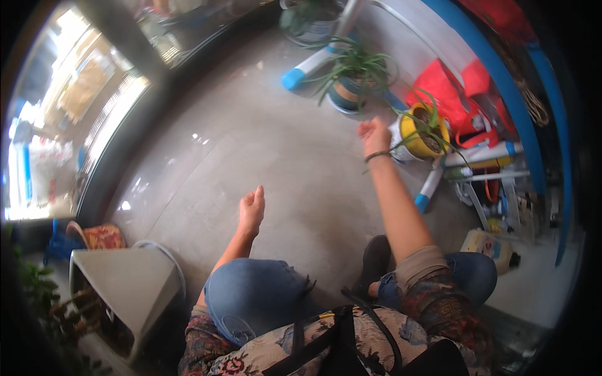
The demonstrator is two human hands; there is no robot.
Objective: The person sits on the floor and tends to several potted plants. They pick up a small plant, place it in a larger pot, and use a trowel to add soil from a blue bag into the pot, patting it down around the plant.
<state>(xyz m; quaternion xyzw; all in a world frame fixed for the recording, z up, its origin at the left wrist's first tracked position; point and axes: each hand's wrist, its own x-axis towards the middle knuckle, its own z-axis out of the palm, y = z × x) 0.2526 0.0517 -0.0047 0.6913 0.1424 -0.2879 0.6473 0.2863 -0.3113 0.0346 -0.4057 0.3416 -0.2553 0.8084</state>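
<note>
My left hand (252, 210) is over the bare concrete floor in front of my left knee. Its fingers are curled in, the thumb lies along the top, and nothing shows in it. Farther out, my right hand (375, 135) is loosely closed, slightly blurred, with a dark band on the wrist. Just right of it stands a yellow and white flowerpot (411, 136) with soil and a few long thin leaves. A bushier spider-like plant (360, 61) grows beyond in a dark green pot (345, 95).
White rack feet with blue caps (294, 79) jut onto the floor (273, 141). Red bags (444, 94) lie behind the yellow pot. At right is a plastic jug (487, 249). A tall pale planter (127, 282) stands at left, below a glass door (117, 108).
</note>
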